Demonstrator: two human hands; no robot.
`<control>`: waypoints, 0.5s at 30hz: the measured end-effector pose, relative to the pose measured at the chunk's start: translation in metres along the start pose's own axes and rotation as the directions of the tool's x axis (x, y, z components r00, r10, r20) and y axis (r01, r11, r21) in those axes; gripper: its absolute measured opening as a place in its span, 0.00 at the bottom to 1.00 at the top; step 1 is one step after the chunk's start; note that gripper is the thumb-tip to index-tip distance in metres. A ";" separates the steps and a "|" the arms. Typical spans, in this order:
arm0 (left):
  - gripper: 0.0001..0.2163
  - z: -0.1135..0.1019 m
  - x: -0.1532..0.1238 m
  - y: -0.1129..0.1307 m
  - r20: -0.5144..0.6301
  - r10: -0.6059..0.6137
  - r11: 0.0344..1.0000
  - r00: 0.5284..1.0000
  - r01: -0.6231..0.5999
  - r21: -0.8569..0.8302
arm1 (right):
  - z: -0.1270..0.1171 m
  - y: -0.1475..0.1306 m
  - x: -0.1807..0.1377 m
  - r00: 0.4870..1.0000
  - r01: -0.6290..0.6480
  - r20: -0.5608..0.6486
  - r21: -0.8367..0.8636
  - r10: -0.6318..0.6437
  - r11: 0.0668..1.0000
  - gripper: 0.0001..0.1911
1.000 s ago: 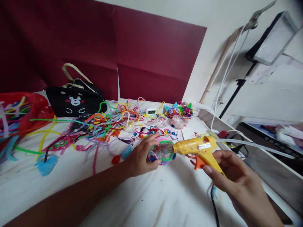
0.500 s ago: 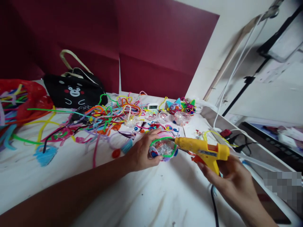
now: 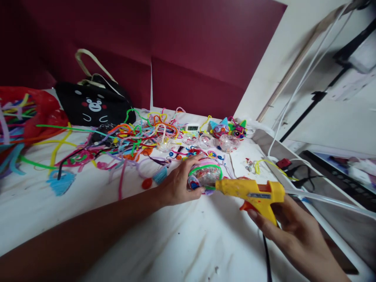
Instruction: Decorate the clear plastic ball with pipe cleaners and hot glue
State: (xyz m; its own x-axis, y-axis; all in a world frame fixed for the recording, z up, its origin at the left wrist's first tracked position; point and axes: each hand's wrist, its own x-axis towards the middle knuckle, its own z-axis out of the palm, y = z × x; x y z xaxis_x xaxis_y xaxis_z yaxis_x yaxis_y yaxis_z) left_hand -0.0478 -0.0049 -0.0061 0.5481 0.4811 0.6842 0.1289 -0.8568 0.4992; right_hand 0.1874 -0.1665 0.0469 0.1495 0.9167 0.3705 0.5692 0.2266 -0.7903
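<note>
The half-curled left hand (image 3: 176, 183) held one decorated round piece (image 3: 207, 174) at nine o'clock from one glue gun (image 3: 249, 191), gripped in the curled right hand (image 3: 295, 225). At the piece's ten o'clock, one red bag (image 3: 45, 111) contained pipe cleaners (image 3: 18, 111).

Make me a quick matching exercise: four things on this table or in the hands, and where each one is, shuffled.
Things
1. yellow hot glue gun
2. green-rimmed craft piece
3. black bear-face bag
4. red plastic bag

Places
A. in front of the maroon backdrop
B. at the left edge of the view, with pipe cleaners inside
C. in the right hand
D. in the left hand

Pairs: 1-C, 2-D, 3-A, 4-B
</note>
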 end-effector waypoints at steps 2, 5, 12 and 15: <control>0.34 0.001 0.000 -0.001 0.001 -0.006 1.000 1.000 0.006 -0.015 | -0.002 -0.006 0.000 0.998 -0.043 0.046 0.011 0.043 0.999 0.15; 0.32 0.001 0.000 -0.001 0.003 -0.004 1.000 1.000 0.004 -0.017 | -0.003 -0.013 0.001 0.990 -0.115 0.079 0.020 0.113 0.993 0.17; 0.27 -0.001 0.001 0.003 -0.014 -0.023 1.000 1.000 0.023 -0.009 | 0.006 -0.011 -0.017 0.906 -0.396 0.183 0.046 0.382 0.917 0.18; 0.26 -0.001 0.001 0.003 -0.019 0.003 1.000 1.000 -0.003 0.005 | 0.011 -0.001 -0.026 0.874 -0.441 0.260 0.068 0.411 0.895 0.20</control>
State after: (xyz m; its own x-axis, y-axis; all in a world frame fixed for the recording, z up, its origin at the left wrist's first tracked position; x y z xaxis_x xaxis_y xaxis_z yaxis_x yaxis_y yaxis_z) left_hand -0.0475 -0.0067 -0.0032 0.5326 0.4822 0.6955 0.1315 -0.8590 0.4948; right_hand 0.1736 -0.1871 0.0325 0.1538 0.9798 -0.1277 0.3887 -0.1788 -0.9039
